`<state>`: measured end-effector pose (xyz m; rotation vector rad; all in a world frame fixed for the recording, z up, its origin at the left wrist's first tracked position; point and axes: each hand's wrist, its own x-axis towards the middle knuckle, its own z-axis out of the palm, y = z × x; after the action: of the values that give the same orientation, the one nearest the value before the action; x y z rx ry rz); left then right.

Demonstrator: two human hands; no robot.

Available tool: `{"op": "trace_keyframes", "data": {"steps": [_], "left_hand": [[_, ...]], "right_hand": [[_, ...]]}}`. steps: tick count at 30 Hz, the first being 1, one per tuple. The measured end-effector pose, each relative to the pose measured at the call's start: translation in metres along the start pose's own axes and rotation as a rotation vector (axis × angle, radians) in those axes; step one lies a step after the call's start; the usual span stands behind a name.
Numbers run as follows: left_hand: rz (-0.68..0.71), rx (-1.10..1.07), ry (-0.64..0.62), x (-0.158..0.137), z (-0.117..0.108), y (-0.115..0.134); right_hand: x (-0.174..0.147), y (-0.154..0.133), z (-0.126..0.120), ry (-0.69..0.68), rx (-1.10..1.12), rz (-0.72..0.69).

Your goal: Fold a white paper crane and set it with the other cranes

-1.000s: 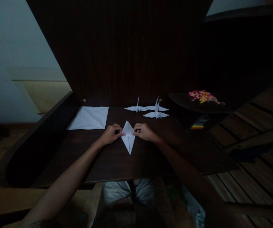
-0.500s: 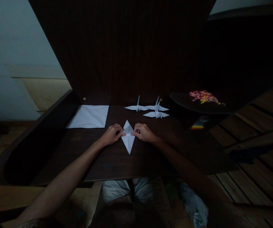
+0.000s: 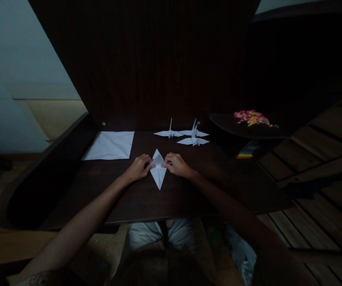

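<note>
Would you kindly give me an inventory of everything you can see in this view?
Folded paper diamond: one, white, between the hands
Paper cranes: three, white, back of the desk, right of centre
Paper sheet: one, white, back left of the desk
Small pieces: many, pink, red and yellow, on the shelf
Shelf: one, dark, right
Striped item: one, yellow and blue, under the shelf, unclear
Desk: one, dark brown, centre
Back panel: one, dark, behind the desk
Wall: one, pale, left
Slats: several, brown, right
Trousers: one pair, pale, below the desk
Left hand: one, bare, at the diamond's left edge
Right hand: one, bare, at its right edge
</note>
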<state>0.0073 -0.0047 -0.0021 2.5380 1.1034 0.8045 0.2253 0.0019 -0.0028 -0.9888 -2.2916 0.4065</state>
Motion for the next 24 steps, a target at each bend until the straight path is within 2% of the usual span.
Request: {"op": "trace_keyframes", "data": {"steps": [10, 24], "left_hand": [[0.014, 0.025, -0.025, -0.003, -0.003, 0.001], [0.030, 0.116, -0.019, -0.010, -0.001, 0.009]], "right_hand": [[-0.007, -0.002, -0.004, -0.098, -0.078, 0.042], [-0.013, -0.006, 0.002, -0.033, -0.182, 0.031]]}}
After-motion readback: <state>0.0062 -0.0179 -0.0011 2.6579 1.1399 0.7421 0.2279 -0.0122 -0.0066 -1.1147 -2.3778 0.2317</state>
